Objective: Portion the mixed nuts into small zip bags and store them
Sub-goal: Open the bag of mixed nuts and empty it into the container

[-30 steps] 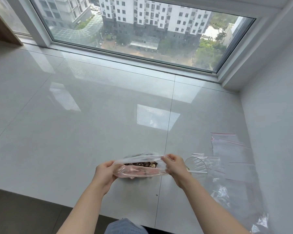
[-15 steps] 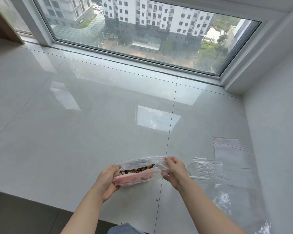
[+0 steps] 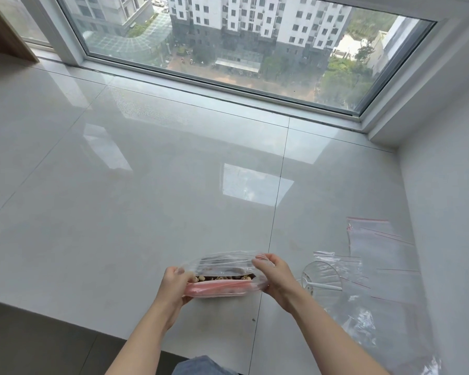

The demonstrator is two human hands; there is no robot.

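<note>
Lower centre: left hand (image 3: 175, 284) and right hand (image 3: 275, 276) each pinch an end of the nut bag (image 3: 222, 274), mouth open. Empty zip bags (image 3: 377, 244) lie lower right.

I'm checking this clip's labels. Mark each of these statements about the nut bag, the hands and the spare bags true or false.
1. Both hands hold the bag of mixed nuts by its ends. True: left hand, right hand.
2. The bag's mouth is zipped shut. False: it gapes open and nuts show inside.
3. Empty zip bags lie on the person's right. True.
4. The clear cup stands upright, full of nuts. False: it lies on its side with a white utensil in it.
</note>
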